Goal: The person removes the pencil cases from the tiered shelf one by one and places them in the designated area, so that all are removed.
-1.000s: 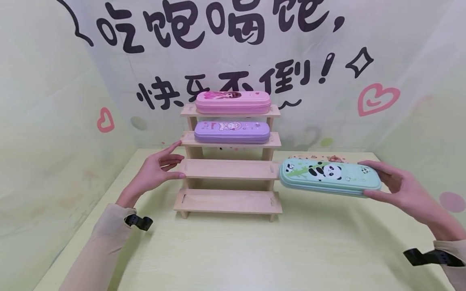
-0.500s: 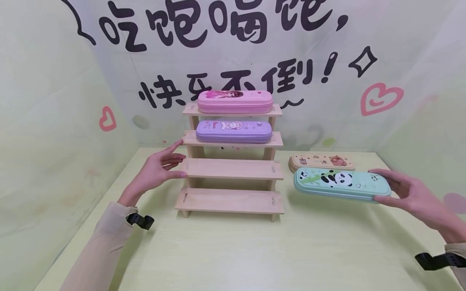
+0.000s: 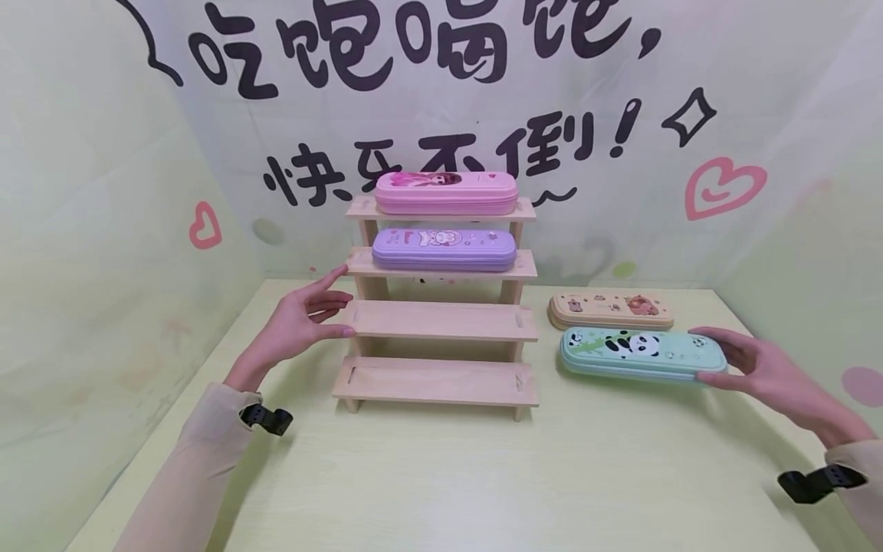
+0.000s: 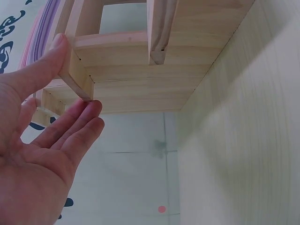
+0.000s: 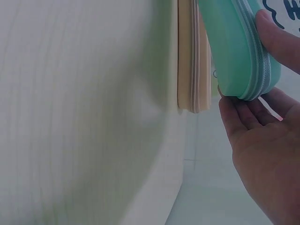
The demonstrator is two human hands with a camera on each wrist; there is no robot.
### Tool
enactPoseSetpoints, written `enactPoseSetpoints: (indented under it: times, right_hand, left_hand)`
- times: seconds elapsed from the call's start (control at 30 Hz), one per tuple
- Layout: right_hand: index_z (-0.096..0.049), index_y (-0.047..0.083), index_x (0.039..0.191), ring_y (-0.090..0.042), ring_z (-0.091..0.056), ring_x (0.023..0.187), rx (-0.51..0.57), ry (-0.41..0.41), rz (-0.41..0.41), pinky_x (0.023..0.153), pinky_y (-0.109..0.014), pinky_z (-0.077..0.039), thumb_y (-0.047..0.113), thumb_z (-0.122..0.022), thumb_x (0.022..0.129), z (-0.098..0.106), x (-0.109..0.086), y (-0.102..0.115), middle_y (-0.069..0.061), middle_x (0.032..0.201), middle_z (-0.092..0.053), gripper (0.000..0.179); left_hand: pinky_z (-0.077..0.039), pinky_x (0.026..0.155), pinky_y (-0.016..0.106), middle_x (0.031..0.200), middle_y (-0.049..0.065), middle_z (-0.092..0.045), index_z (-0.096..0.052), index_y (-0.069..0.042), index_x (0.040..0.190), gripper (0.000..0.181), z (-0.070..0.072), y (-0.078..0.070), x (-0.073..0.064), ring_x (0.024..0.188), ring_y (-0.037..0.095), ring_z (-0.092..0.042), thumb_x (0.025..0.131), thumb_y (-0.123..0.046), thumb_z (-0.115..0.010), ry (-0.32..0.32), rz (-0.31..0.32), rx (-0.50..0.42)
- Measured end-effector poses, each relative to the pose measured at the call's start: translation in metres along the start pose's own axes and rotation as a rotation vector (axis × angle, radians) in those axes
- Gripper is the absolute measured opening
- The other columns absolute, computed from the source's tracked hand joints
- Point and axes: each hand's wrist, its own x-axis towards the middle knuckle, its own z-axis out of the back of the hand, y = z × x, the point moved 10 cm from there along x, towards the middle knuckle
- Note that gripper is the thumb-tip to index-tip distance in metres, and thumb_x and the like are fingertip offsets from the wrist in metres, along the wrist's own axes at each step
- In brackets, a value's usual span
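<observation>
A four-tier wooden display rack point(image 3: 434, 382) stands on the table. My left hand point(image 3: 293, 326) holds its left side, with the thumb and fingers about the end of the third tier down; the index finger reaches up to the tier above. To the right of the rack, my right hand point(image 3: 766, 376) grips the right end of a mint-green panda pencil case point(image 3: 638, 354) between thumb and fingers. In the right wrist view the zipped end of this mint pencil case point(image 5: 232, 51) is raised off the tabletop. A beige pencil case point(image 3: 610, 309) lies just behind it.
On the rack's top tier rests a pink pencil case point(image 3: 448, 195), with a purple pencil case point(image 3: 444, 251) one tier lower. Behind the table point(image 3: 455, 475) hangs a printed backdrop point(image 3: 600, 207), with pale walls on both sides.
My right hand has carried the mint pencil case right and down, away from the rack, so the beige case behind it shows more fully. My left hand stays at the rack.
</observation>
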Motion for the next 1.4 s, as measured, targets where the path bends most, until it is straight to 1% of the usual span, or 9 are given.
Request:
enactPoseSetpoints:
  times: [0.17, 0.37, 0.6, 0.77, 0.87, 0.93, 1.17, 1.3, 1.4]
  right_hand:
    - [-0.047, -0.001, 0.152, 0.006, -0.060, 0.110, -0.003, 0.010, -0.025, 0.082, -0.010, -0.053, 0.002, -0.079, 0.094, -0.002, 0.006, -0.007, 0.019, 0.129, -0.062, 0.066]
    - [-0.044, -0.004, 0.153, 0.006, -0.060, 0.112, 0.004, 0.037, -0.030, 0.085, -0.010, -0.053, 0.004, -0.078, 0.096, -0.009, 0.012, -0.014, 0.019, 0.129, -0.061, 0.066]
    - [-0.043, -0.004, 0.154, 0.006, -0.059, 0.112, 0.026, 0.058, -0.042, 0.086, -0.010, -0.054, 0.003, -0.076, 0.097, -0.008, 0.014, -0.021, 0.021, 0.132, -0.058, 0.067]
    - [-0.045, 0.000, 0.157, 0.008, -0.057, 0.111, -0.027, 0.059, -0.055, 0.084, -0.010, -0.053, 0.006, -0.077, 0.097, -0.004, 0.017, -0.030, 0.025, 0.131, -0.055, 0.069]
    - [-0.044, 0.003, 0.159, 0.009, -0.055, 0.110, -0.072, 0.056, -0.069, 0.083, -0.010, -0.051, 0.009, -0.078, 0.097, -0.002, 0.019, -0.035, 0.024, 0.131, -0.052, 0.071]
    - [-0.043, 0.004, 0.160, 0.010, -0.054, 0.110, -0.084, 0.057, -0.076, 0.083, -0.010, -0.050, 0.009, -0.078, 0.097, -0.001, 0.020, -0.037, 0.024, 0.132, -0.051, 0.072]
    - [-0.041, -0.002, 0.158, 0.006, -0.057, 0.109, -0.086, 0.071, -0.072, 0.084, -0.010, -0.052, 0.010, -0.078, 0.097, -0.003, 0.023, -0.040, 0.012, 0.130, -0.059, 0.072]
    - [-0.040, -0.002, 0.158, 0.006, -0.057, 0.108, -0.120, 0.078, -0.090, 0.082, -0.014, -0.054, 0.014, -0.078, 0.098, -0.004, 0.025, -0.043, 0.005, 0.131, -0.058, 0.073]
    - [-0.040, -0.002, 0.159, 0.008, -0.055, 0.107, -0.144, 0.086, -0.106, 0.082, -0.015, -0.054, 0.017, -0.078, 0.098, -0.005, 0.027, -0.046, 0.000, 0.135, -0.054, 0.074]
  left_hand:
    - [-0.052, 0.109, 0.036, 0.135, 0.016, -0.067, -0.040, -0.033, 0.164, 0.102, 0.000, -0.001, 0.000, 0.127, 0.031, -0.063, 0.081, -0.007, -0.093, -0.001, -0.004, 0.001]
    - [-0.053, 0.108, 0.033, 0.135, 0.015, -0.067, -0.040, -0.033, 0.164, 0.102, 0.000, -0.001, -0.001, 0.127, 0.031, -0.063, 0.081, -0.007, -0.093, -0.001, -0.001, -0.004]
    - [-0.051, 0.110, 0.040, 0.135, 0.015, -0.067, -0.040, -0.034, 0.164, 0.101, -0.001, -0.001, -0.001, 0.127, 0.030, -0.063, 0.082, -0.007, -0.093, 0.000, 0.003, -0.009]
    - [-0.052, 0.109, 0.036, 0.135, 0.015, -0.067, -0.040, -0.034, 0.164, 0.102, 0.000, -0.002, -0.001, 0.127, 0.030, -0.063, 0.081, -0.007, -0.093, -0.004, 0.000, -0.001]
    - [-0.053, 0.107, 0.031, 0.135, 0.015, -0.067, -0.040, -0.034, 0.164, 0.102, 0.001, -0.003, -0.001, 0.127, 0.030, -0.063, 0.081, -0.007, -0.093, -0.006, -0.003, 0.002]
    - [-0.053, 0.108, 0.031, 0.135, 0.015, -0.067, -0.040, -0.034, 0.164, 0.101, 0.001, -0.003, -0.001, 0.127, 0.030, -0.063, 0.082, -0.007, -0.092, -0.006, -0.002, 0.000]
    - [-0.051, 0.111, 0.043, 0.135, 0.016, -0.066, -0.040, -0.033, 0.164, 0.101, -0.001, -0.002, -0.002, 0.128, 0.031, -0.062, 0.082, -0.006, -0.092, -0.001, -0.002, -0.013]
    - [-0.051, 0.110, 0.043, 0.136, 0.016, -0.066, -0.040, -0.033, 0.164, 0.101, -0.001, -0.002, -0.002, 0.127, 0.030, -0.063, 0.082, -0.005, -0.092, -0.003, -0.003, -0.015]
    - [-0.051, 0.111, 0.043, 0.136, 0.016, -0.066, -0.040, -0.032, 0.164, 0.101, -0.001, -0.003, -0.002, 0.127, 0.031, -0.063, 0.081, -0.005, -0.092, -0.002, -0.008, -0.016]
